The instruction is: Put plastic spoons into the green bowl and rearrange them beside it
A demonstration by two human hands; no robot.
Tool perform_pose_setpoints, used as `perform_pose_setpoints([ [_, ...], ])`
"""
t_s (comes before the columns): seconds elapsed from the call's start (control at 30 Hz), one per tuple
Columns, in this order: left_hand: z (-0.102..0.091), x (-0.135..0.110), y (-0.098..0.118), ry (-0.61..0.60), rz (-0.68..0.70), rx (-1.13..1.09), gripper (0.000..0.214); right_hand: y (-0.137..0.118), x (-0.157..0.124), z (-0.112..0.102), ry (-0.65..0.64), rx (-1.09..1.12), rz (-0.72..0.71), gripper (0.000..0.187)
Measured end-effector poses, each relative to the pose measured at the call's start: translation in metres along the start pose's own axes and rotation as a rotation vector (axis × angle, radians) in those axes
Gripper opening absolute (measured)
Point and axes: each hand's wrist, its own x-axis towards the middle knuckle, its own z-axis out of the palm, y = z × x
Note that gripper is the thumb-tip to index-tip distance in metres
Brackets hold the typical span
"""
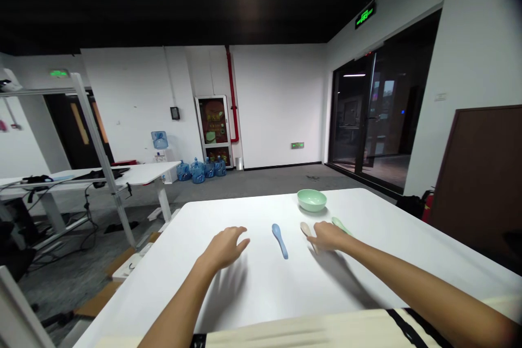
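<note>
On the white table (261, 288) lie three spoons in a loose row. The blue spoon (279, 241) rests in the middle, bowl end away from me, with neither hand on it. My right hand (329, 236) is at the beige spoon (305, 228), its thumb and fingers closed about the handle. Part of that handle is hidden by the thumb. Behind the same hand a light green spoon (339, 224) shows only in part. My left hand (227, 248) hovers over the table left of the blue spoon, fingers apart and holding nothing.
A green bowl (312, 201) stands near the table's far edge, beyond the spoons. Farther off are several blue water bottles (198, 171), a water dispenser (159, 144) and a glass door (367, 119). Another white desk (138, 174) with cables is at the left.
</note>
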Motion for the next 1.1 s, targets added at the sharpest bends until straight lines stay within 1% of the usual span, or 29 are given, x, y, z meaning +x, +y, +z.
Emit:
perform_pose_setpoints([
  [0.17, -0.004, -0.001, 0.001, 0.016, -0.01, 0.013, 0.052, -0.007, -0.004, 0.013, -0.042, 0.03, 0.026, 0.026],
  [0.23, -0.004, 0.0, 0.002, 0.023, -0.007, 0.032, 0.05, -0.005, -0.004, 0.014, -0.035, 0.032, 0.02, 0.022],
  [0.3, -0.004, 0.002, 0.001, 0.03, -0.004, 0.06, 0.048, -0.002, -0.003, 0.011, -0.019, 0.036, 0.016, 0.023],
  [0.43, -0.004, 0.005, 0.0, 0.053, 0.009, 0.101, 0.044, 0.01, 0.003, -0.003, 0.058, 0.059, 0.005, 0.029],
  [0.57, -0.002, 0.007, -0.002, 0.06, 0.004, 0.1, 0.044, 0.029, 0.018, -0.027, 0.168, 0.048, 0.009, 0.035],
  [0.63, -0.001, 0.008, -0.003, 0.054, 0.006, 0.097, 0.044, 0.038, 0.028, -0.039, 0.194, 0.034, 0.054, 0.037],
  [0.7, 0.0, 0.008, -0.004, 0.05, 0.011, 0.09, 0.045, 0.046, 0.039, -0.048, 0.213, 0.024, 0.114, 0.035],
  [0.8, 0.0, 0.008, -0.002, 0.043, 0.01, 0.077, 0.045, 0.052, 0.055, -0.056, 0.225, 0.029, 0.193, 0.032],
  [0.9, -0.002, 0.008, 0.001, 0.034, 0.006, 0.077, 0.045, 0.054, 0.069, -0.054, 0.22, 0.052, 0.236, 0.033],
  [1.1, -0.004, 0.009, 0.002, 0.014, -0.016, 0.082, 0.048, 0.058, 0.097, -0.04, 0.177, 0.085, 0.285, 0.036],
])
